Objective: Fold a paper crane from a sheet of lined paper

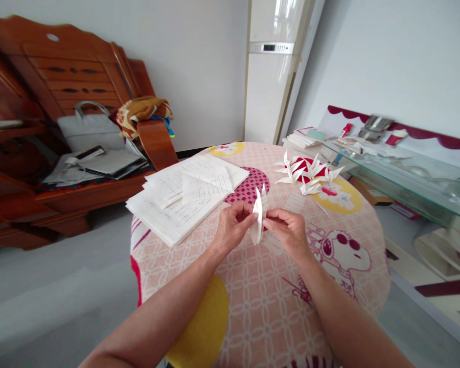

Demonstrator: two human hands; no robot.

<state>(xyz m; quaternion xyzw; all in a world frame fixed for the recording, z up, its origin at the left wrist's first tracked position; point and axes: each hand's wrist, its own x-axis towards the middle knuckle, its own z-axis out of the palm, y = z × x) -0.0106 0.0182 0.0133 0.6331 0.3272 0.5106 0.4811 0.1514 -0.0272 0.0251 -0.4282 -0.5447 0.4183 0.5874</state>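
Observation:
Both my hands hold one small folded white paper piece [258,217] upright above the round table [253,306]. My left hand [233,224] pinches its left side with fingers closed. My right hand [289,230] pinches its right side, fingers curled. A stack of written white sheets [184,199] lies on the table to the left of my hands. Several finished folded paper shapes [310,174] sit together at the table's far right.
The table wears a pink cartoon-print cloth. A wooden bench [61,128] with a grey bag [88,128] and papers stands at the left. A white standing air conditioner [270,76] is behind. A glass shelf [406,174] with cups and papers runs along the right.

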